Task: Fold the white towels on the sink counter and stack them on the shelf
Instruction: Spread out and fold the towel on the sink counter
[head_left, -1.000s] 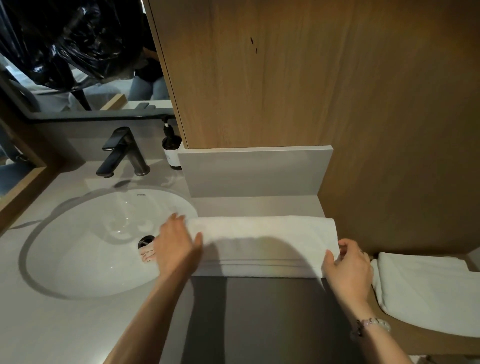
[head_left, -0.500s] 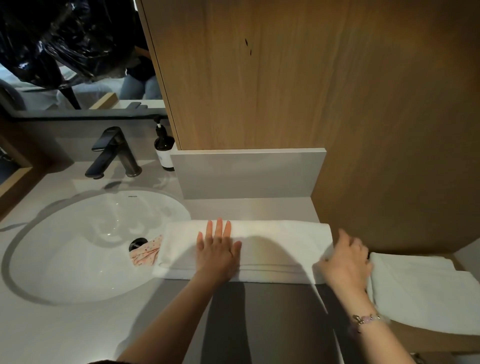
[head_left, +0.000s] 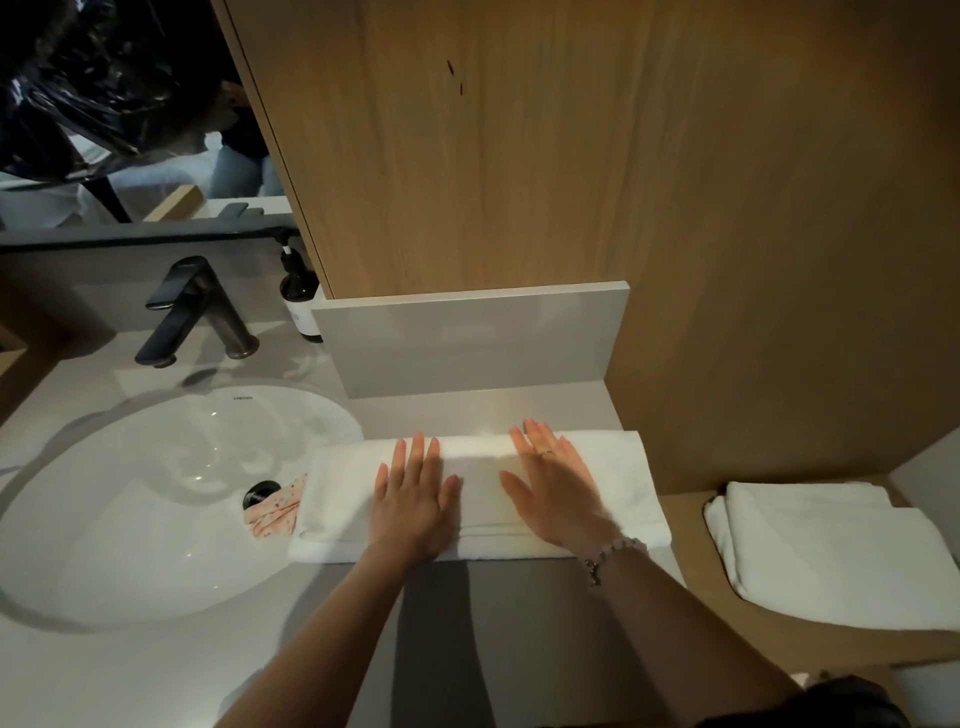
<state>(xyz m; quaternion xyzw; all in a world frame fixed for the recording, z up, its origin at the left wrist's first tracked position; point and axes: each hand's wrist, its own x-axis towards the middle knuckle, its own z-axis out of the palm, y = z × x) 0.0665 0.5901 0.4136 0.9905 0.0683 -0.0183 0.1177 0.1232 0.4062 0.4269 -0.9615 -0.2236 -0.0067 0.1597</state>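
The towel (head_left: 480, 499) lies folded into a long white band across the counter (head_left: 156, 675), running left to right in front of the grey backsplash (head_left: 467, 338), with its folded layers showing along the near edge. Its left end reaches over the rim of the sink (head_left: 130, 519); its right end stops at the counter's right edge, by the wood wall (head_left: 571, 156). Both hands lie flat on top of it, palms down and side by side with a strip of towel between them. The left hand (head_left: 413, 499) has straight fingers held close together and the thumb out to the side, pressing the towel's middle. The right hand (head_left: 556, 493) is likewise flat, fingers straight and slightly fanned, with a ring (head_left: 548, 453) on one finger and a bead bracelet (head_left: 613, 551) at the wrist. Neither hand curls round the cloth. Just left of the towel, in the sink, a pink patterned cloth (head_left: 275, 512) lies beside the dark drain (head_left: 260, 491), partly under the towel's end. To the right and lower, on the wooden shelf (head_left: 691, 623), sits a folded white stack (head_left: 831, 551), apart from the towel. Behind the sink stand a dark faucet (head_left: 192, 312) and a dark soap bottle (head_left: 301, 296), with a mirror (head_left: 104, 104) above them.
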